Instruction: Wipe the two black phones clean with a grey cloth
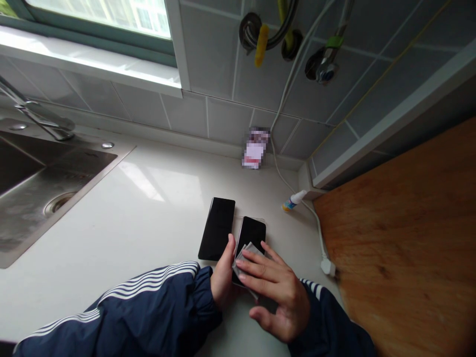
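Note:
My left hand [223, 278] grips a black smartphone [253, 229] along its left side, thumb against the edge; its other fingers are hidden under the phone. Across the lower screen, my right hand [279, 288] presses a folded grey cloth [241, 257] under its outstretched fingers, with the thumb held apart. Just left of this phone, a larger dark phone or small tablet [218, 229] lies face up on the white countertop [163, 218]. A clear, thin-edged item [260, 219], perhaps a phone case, shows behind the smartphone's top edge.
A small white-capped bottle [293, 201] lies to the right, by a white cable [281, 176] ending in a plug [327, 267]. A blurred-out device [256, 148] leans on the wall. The sink [89, 166] is at left, a wooden board [401, 238] at right.

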The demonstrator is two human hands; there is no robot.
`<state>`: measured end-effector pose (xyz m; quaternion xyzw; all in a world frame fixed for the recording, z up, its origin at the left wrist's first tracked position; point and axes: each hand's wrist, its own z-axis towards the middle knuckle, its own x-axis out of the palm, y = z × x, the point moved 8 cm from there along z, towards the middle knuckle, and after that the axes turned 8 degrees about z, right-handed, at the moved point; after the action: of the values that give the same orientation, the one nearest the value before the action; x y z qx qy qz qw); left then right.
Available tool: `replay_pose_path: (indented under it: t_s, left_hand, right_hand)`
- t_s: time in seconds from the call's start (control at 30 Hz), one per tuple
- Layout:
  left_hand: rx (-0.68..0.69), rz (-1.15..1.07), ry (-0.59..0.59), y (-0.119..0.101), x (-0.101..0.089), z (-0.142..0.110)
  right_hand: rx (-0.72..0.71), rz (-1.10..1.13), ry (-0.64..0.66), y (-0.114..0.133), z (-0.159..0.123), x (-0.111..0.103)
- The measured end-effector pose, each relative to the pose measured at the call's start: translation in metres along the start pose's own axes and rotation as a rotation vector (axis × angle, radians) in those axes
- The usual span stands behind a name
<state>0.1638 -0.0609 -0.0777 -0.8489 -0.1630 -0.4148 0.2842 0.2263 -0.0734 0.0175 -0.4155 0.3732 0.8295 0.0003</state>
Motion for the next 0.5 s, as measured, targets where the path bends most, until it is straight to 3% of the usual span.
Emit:
replay_pose_path:
  t_s: [0.3,0.4,0.5]
  left_hand:
    - [0.070,-0.131,-0.083,-0.010,0.000,-0.001]
    - [0.068,-0.155,-0.051,-0.010,0.001,-0.001]
    - [0.043,-0.046,0.052,-0.007,0.005,-0.001]
  right_hand:
    - [-0.028,0.031,0.023,0.009,0.001,0.006]
    - [-0.015,-0.014,0.013,0.001,0.001,0.006]
    - [0.059,-0.142,-0.029,-0.016,0.000,0.001]
